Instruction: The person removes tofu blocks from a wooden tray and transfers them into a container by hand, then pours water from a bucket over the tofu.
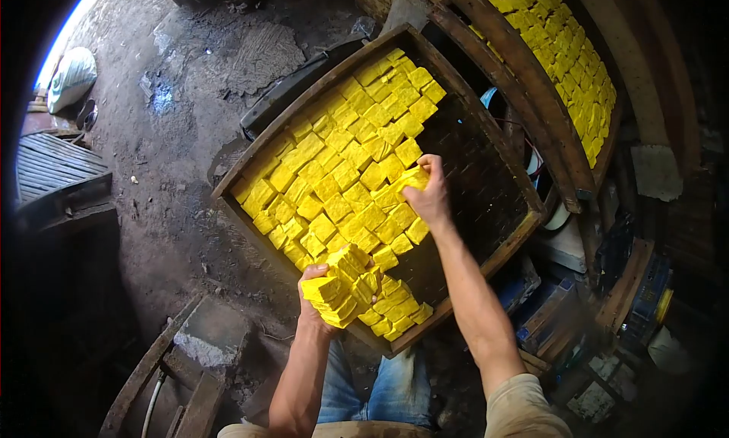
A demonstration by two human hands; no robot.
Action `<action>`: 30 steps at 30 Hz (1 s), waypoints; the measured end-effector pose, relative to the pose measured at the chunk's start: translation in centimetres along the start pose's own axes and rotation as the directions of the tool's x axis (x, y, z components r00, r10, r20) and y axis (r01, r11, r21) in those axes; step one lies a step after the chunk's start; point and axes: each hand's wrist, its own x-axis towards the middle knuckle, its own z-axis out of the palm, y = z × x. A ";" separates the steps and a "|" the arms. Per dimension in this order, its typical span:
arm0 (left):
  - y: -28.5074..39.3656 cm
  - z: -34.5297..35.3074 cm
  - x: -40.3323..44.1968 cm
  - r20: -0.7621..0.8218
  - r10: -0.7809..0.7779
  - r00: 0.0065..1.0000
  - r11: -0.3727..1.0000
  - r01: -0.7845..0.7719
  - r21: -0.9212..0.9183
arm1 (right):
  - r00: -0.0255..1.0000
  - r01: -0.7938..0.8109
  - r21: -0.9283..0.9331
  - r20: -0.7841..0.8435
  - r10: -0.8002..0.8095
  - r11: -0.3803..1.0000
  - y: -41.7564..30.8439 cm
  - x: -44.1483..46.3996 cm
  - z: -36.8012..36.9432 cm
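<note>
Grips a stack of yellow pieces [345, 288] in the left hand [313, 313], thumb along its side and most fingers hidden behind it, above the near side of the wooden tray [486, 184]. Pinches a single yellow piece [413, 178] between thumb and fingers of the right hand [431, 199], at the edge of the laid yellow pieces [334, 176] in the tray. Shows close, uneven rows of these over the left and middle of the tray, and dark bare floor to the right. Extends the right forearm over the near rim, and with the held stack covers part of the rows below.

Beyond the tray to the right, reveals more yellow pieces [566, 58] behind curved wooden rails [531, 89]. Along the far left rim, shows a dark bar [296, 85] lying on the ground [175, 203]. At far left, includes a ridged panel [57, 165] and a pale bundle [72, 80]; at lower left, a rough block [213, 332] beside curved timber [140, 381]. To the lower right, packs blue objects [645, 301] and boards [624, 282] close together, too dim to identify.
</note>
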 end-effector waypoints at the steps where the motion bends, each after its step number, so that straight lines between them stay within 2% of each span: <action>1: 0.1 -0.5 0.0 0.015 0.005 1.000 1.000 -0.004 -0.023 | 0.990 -0.139 0.187 0.057 0.130 0.972 1.2 0.8 -0.6; 2: 0.2 -0.8 -0.1 0.028 0.009 1.000 0.999 -0.007 -0.046 | 0.953 -0.296 0.348 0.165 0.253 0.889 2.5 1.5 -1.5; 4: 0.4 -0.3 -0.4 0.026 0.018 1.000 0.999 -0.018 -0.034 | 0.949 -0.314 0.518 0.152 0.276 0.796 -0.3 2.3 -2.7; 6: 0.4 -0.8 -0.5 0.012 0.050 0.999 0.999 -0.050 0.012 | 0.953 -0.300 0.514 0.116 0.281 0.804 -1.1 3.3 -1.8; 8: 0.3 -0.7 -0.6 -0.004 0.056 0.998 0.997 -0.056 0.051 | 0.967 -0.254 0.258 0.053 0.249 0.932 -0.1 5.0 0.3; 9: 0.3 -0.4 -1.0 -0.002 0.052 0.999 0.997 -0.052 0.052 | 0.981 -0.194 -0.114 -0.020 0.193 0.974 -0.5 5.2 1.0; 10: 0.2 -0.3 -1.2 -0.001 0.044 0.999 0.997 -0.044 0.056 | 0.947 -0.311 -0.418 -0.062 0.314 0.854 -4.2 4.6 1.0; 12: 0.2 -1.0 -1.7 0.028 0.017 0.999 0.997 -0.019 0.073 | 0.971 -0.236 -0.583 -0.109 0.213 0.777 -2.1 4.4 2.9; 14: -0.3 -1.1 -2.4 0.036 0.038 0.999 0.998 -0.039 0.050 | 0.972 -0.206 -0.471 0.003 0.235 0.858 -1.6 3.7 4.6; 16: -0.5 -1.4 -3.3 0.051 0.043 0.998 0.991 -0.049 0.123 | 0.935 -0.291 -0.266 0.126 0.333 0.919 -4.4 3.0 4.1; 18: -1.1 -2.2 -4.0 0.020 0.027 0.999 0.993 -0.030 0.113 | 0.974 -0.209 -0.301 -0.149 0.170 0.930 -6.5 1.3 4.3; 19: -1.1 -3.0 -4.7 0.009 0.019 1.000 0.988 -0.020 0.156 | 0.978 -0.155 -0.280 -0.180 0.107 0.947 -5.8 1.4 4.5; 20: -1.0 -4.0 -5.4 0.006 0.017 1.000 0.980 -0.017 0.199 | 0.994 -0.027 -0.253 -0.106 0.001 0.967 -4.2 2.4 5.4; 21: -0.5 -5.0 -6.2 -0.033 -0.018 0.999 0.947 0.028 0.321 | 0.994 0.098 -0.210 -0.031 -0.106 0.973 -2.5 3.4 6.2; 23: -2.2 -3.5 -6.8 -0.025 -0.054 0.998 0.942 0.059 0.331 | 0.932 0.349 -0.112 0.147 -0.332 0.930 2.7 6.9 8.5; 25: -4.0 -2.5 -7.2 0.001 -0.062 0.998 0.951 0.059 0.303 | 0.916 0.400 -0.020 0.048 -0.399 0.916 3.2 6.5 4.6; 26: -4.6 -2.3 -7.2 -0.010 -0.083 0.996 0.942 0.082 0.324 | 0.972 0.131 0.315 0.144 -0.184 0.940 2.5 4.7 2.5; 27: -5.1 -2.2 -7.1 -0.016 -0.099 0.995 0.925 0.098 0.367 | 0.970 -0.208 0.686 0.236 0.057 0.697 0.7 2.7 -0.9; 28: -5.8 -1.9 -6.8 -0.022 -0.115 0.993 0.907 0.114 0.405 | 0.909 -0.396 0.851 0.309 0.280 0.346 -1.3 0.6 -4.4; 29: -6.8 -1.5 -6.3 -0.034 -0.143 0.989 0.898 0.144 0.416 | 0.961 -0.266 0.899 0.218 0.172 0.348 0.3 -2.1 -5.2; 30: -7.7 -1.1 -5.8 -0.047 -0.171 0.984 0.887 0.174 0.427 | 0.968 -0.221 0.974 0.213 0.133 0.043 0.9 -6.1 -7.0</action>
